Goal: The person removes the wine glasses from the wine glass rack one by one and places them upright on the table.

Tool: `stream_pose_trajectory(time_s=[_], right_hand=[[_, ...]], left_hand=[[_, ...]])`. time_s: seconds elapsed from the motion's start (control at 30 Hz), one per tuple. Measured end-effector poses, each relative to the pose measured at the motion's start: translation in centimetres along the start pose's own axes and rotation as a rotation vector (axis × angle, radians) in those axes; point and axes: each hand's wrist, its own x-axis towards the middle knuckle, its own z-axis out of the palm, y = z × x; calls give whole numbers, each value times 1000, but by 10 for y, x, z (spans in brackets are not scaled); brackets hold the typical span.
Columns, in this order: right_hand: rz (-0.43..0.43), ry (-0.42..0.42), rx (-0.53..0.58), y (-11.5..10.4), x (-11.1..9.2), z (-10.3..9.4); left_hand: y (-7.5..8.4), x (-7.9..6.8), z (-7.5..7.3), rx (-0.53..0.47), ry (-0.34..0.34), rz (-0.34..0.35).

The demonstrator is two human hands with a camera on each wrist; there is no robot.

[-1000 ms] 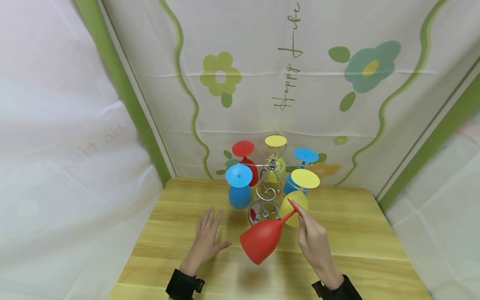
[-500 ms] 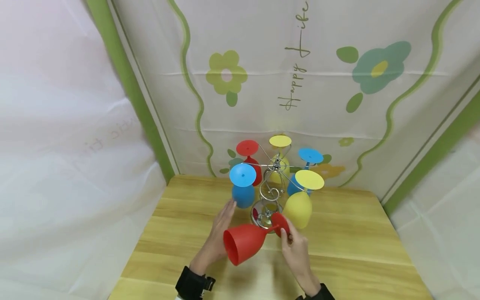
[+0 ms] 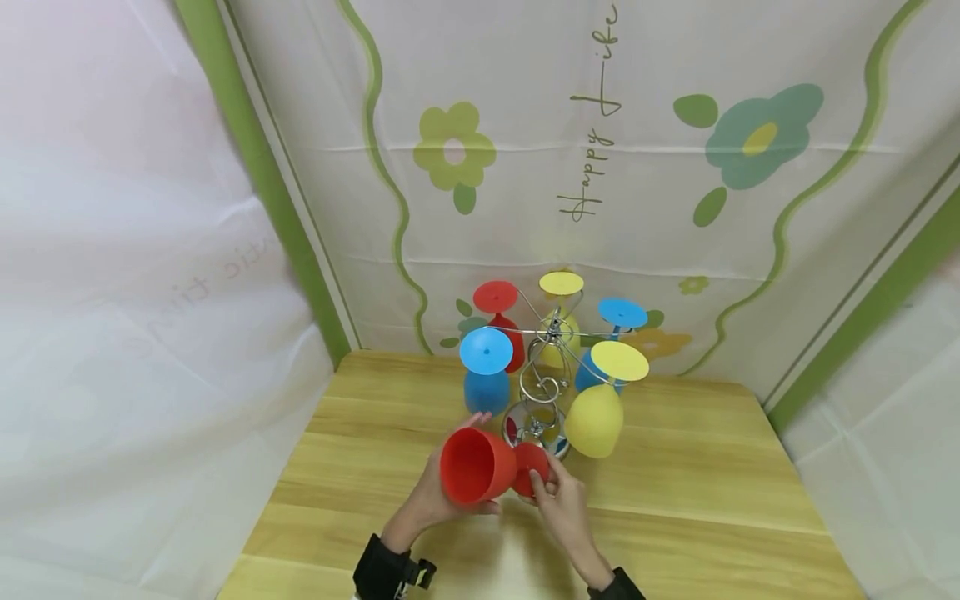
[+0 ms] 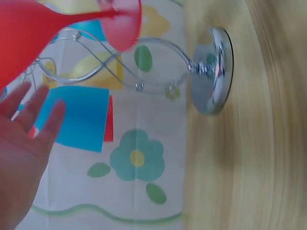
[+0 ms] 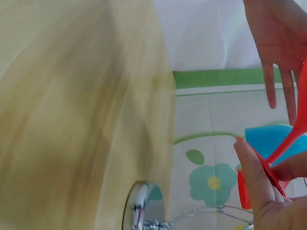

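Observation:
A red plastic goblet (image 3: 480, 465) is held tilted in front of the chrome rack (image 3: 542, 385), its mouth turned toward the head camera. My right hand (image 3: 566, 510) pinches the rim of its round foot between thumb and fingers, as the right wrist view also shows on the goblet's foot (image 5: 261, 165). Behind and beside the bowl is my left hand (image 3: 431, 493), partly hidden by it in the head view. The left wrist view shows the left hand's fingers (image 4: 36, 108) spread and fairly straight. A blue goblet (image 3: 486, 392) hangs upside down just beyond those fingertips.
Other goblets hang by their feet from the rack: a near yellow one (image 3: 595, 421), a red one (image 3: 497, 296), a far yellow one (image 3: 561, 282) and a right blue one (image 3: 622, 313). The rack's round base (image 4: 221, 72) stands on the wooden table (image 3: 697, 500), before a flowered curtain (image 3: 510, 200).
Both hands have come together before the rack. The right hand has brought the red goblet left and turned its mouth toward the camera; the left hand has moved in behind the bowl.

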Motion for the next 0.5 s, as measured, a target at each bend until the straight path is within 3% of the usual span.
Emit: stream_pose_trajectory(time_s=[0.13, 0.3, 0.5], right_hand=[[46, -63, -12, -2, -1, 4], [49, -136, -68, 2, -2, 3], [-15, -62, -223, 7, -2, -12]], left_hand=[[9, 1, -1, -75, 42, 5], [4, -3, -14, -83, 116, -33], [-20, -5, -52, 61, 327, -208]])
